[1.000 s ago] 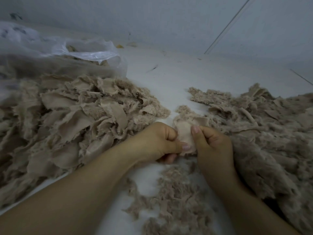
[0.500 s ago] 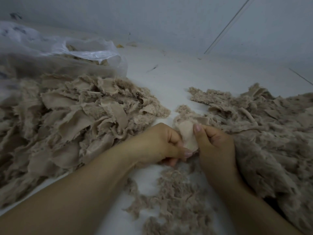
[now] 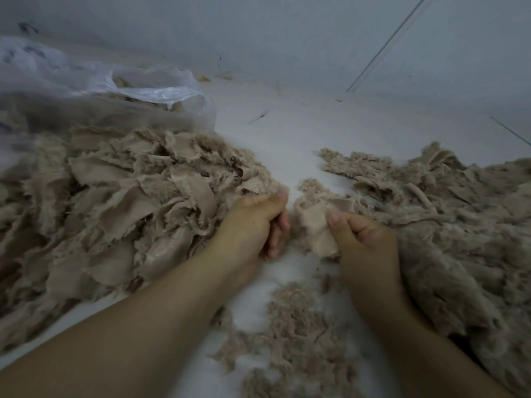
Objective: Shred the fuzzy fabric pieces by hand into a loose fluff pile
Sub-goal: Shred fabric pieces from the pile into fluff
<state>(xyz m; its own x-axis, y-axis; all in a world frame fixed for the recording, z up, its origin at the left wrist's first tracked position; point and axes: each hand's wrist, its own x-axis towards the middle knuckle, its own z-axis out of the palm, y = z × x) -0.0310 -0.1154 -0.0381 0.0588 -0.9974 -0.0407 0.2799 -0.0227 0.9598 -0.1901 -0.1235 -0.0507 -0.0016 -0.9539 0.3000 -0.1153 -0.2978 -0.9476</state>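
Observation:
My right hand (image 3: 365,245) pinches a small beige fabric piece (image 3: 314,225) between thumb and fingers, with its smooth backing turned toward me. My left hand (image 3: 253,225) is a short gap to the left of that piece, its fingers curled. A small blurred tuft of fluff (image 3: 283,193) seems to be pinched at its thumb tip. Below the hands, a loose fluff pile (image 3: 290,334) lies on the white surface (image 3: 287,133).
A big heap of torn beige fabric pieces (image 3: 115,214) fills the left side, with a clear plastic bag (image 3: 138,90) holding more behind it. Another fuzzy fabric heap (image 3: 459,225) lies under my right arm. A grey wall rises at the back.
Both hands held the same piece together before. My left hand has now pulled away to the left and up, while my right hand keeps hold of the piece.

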